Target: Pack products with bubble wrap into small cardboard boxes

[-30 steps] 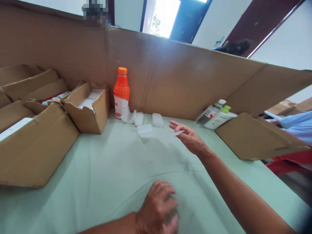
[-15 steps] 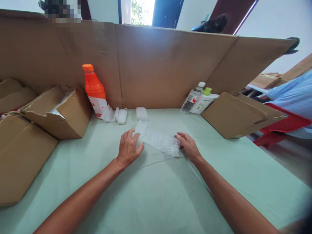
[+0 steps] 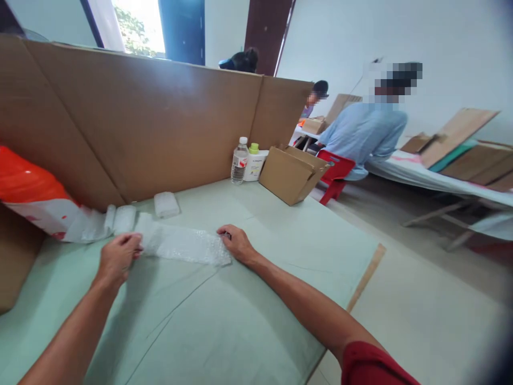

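Moved since the earlier frame: left hand, from beside the bubble-wrap strip with thumb spread wide, to its left end with fingers drawn in.
Left fingers: thumb and fingertips pressed together, pinching the strip's left end.
Right hand: fingers bent, touching the strip's right end; whether they pinch it, I cannot tell.
Strip: stretched between both hands, low over or on the green tabletop, whose cover shows long creases.
Behind the strip: one wrap packet near the orange bottle, a second packet farther right, near the cardboard wall.
Right back of table: water bottle standing just beside a white bottle with a green cap, then a cardboard box.
Room: a person in a light-blue shirt, seated on a red chair by another table; a blue door beside a bright opening.
View: turned rightward compared with before; the seated person's back now shows, and the left edge cuts the orange bottle.
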Demonstrator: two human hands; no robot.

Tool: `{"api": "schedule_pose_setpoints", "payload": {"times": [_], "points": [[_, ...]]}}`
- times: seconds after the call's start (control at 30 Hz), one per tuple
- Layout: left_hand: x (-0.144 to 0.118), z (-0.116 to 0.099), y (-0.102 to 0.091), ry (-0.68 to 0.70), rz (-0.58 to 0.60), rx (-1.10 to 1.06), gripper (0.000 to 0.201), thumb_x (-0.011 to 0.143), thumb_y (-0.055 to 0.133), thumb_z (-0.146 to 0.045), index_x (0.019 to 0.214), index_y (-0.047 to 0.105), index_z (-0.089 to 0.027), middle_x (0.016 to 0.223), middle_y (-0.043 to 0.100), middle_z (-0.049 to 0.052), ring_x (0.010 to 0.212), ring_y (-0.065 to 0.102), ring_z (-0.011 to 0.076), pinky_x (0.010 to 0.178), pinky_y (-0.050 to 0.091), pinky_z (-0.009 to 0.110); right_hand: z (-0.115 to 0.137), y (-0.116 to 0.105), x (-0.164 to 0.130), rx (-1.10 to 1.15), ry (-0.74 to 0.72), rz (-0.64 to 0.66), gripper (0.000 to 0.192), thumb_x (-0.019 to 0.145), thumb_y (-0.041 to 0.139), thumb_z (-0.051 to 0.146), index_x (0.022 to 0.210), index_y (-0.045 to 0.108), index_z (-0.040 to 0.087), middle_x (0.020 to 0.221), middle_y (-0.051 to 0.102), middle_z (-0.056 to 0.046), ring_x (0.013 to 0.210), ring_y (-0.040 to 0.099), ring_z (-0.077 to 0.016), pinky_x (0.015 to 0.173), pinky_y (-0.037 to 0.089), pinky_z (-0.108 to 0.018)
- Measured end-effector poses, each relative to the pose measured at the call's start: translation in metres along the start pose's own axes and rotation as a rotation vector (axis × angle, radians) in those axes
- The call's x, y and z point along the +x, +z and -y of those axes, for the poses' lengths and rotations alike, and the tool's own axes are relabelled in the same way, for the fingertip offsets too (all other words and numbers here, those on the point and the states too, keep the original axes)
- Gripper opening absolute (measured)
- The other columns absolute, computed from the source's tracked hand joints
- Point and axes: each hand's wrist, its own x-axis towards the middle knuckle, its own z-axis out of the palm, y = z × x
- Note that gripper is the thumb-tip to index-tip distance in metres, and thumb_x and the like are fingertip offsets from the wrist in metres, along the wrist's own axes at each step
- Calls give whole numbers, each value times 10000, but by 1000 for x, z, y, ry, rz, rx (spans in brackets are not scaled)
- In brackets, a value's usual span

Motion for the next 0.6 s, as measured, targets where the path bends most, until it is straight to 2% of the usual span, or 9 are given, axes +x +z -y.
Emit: {"api": "schedule_pose_setpoints", "payload": {"times": [0.13, 0.27, 0.33, 0.37, 0.43, 0.47, 0.5, 0.53, 0.6], "points": [[0, 7, -23, -218, -100, -151, 190, 612, 586, -310, 739, 509, -191, 603, 530, -35, 501, 536, 125, 471, 452, 235, 9, -21, 36, -69, -40, -30, 268, 873, 548, 89, 1046, 712, 212, 1071, 760, -28, 969, 688, -166, 919, 533, -297], [-7, 23, -37, -322, -154, -178, 257, 570, 636, -217, 801, 530, -179, 587, 565, -21, 480, 548, 138, 422, 459, 233, 1, -75, 77, -163, -66, -88, 306, 813, 682, 133, 1115, 687, 181, 1316, 667, -117, 1230, 582, -285, 1087, 415, -471], [-11, 32, -43, -314, -176, -185, 320, 574, 652, -200, 876, 551, -172, 614, 596, -15, 509, 579, 143, 432, 473, 221, -17, -117, 90, -244, -37, -185, 381, 814, 680, 142, 1193, 646, 120, 1425, 563, -209, 1319, 484, -383, 1101, 323, -599], [-13, 36, -45, -302, -186, -189, 352, 580, 657, -196, 917, 560, -169, 630, 607, -17, 525, 593, 141, 444, 482, 214, -29, -139, 96, -421, -29, -290, 393, 842, 679, 225, 1222, 629, 137, 1432, 553, -203, 1298, 494, -393, 1068, 346, -609], [-16, 42, -49, -276, -202, -198, 407, 599, 658, -199, 995, 570, -160, 654, 613, -24, 542, 604, 130, 470, 499, 208, -60, -183, 106, -488, 2, -419, 481, 918, 625, 354, 1338, 541, 136, 1508, 442, -244, 1356, 407, -437, 1064, 263, -683], [-17, 43, -49, -265, -208, -202, 429, 610, 654, -201, 1028, 572, -152, 659, 611, -27, 542, 604, 126, 478, 504, 207, -76, -202, 111, -566, 51, -514, 511, 925, 617, 445, 1337, 529, 156, 1463, 482, -242, 1323, 434, -438, 1029, 276, -693], [-18, 44, -49, -256, -214, -204, 444, 623, 650, -202, 1057, 572, -142, 659, 606, -30, 541, 602, 122, 481, 505, 208, -91, -220, 114, -626, 114, -491, 544, 920, 634, 473, 1345, 525, 151, 1419, 509, -268, 1294, 455, -440, 1010, 300, -685], [-18, 44, -49, -250, -220, -204, 451, 636, 643, -199, 1076, 571, -132, 656, 599, -32, 537, 599, 121, 480, 502, 208, -105, -234, 117, -655, 252, -440, 522, 892, 684, 460, 1280, 573, 130, 1327, 568, -290, 1248, 491, -449, 990, 309, -692], [-19, 42, -47, -244, -216, -200, 436, 658, 628, -173, 1087, 574, -116, 643, 588, -36, 530, 595, 120, 476, 496, 209, -127, -254, 122, -647, 452, -311, 326, 880, 708, 388, 1097, 662, 150, 1153, 653, -268, 1175, 551, -446, 949, 349, -680]]}}
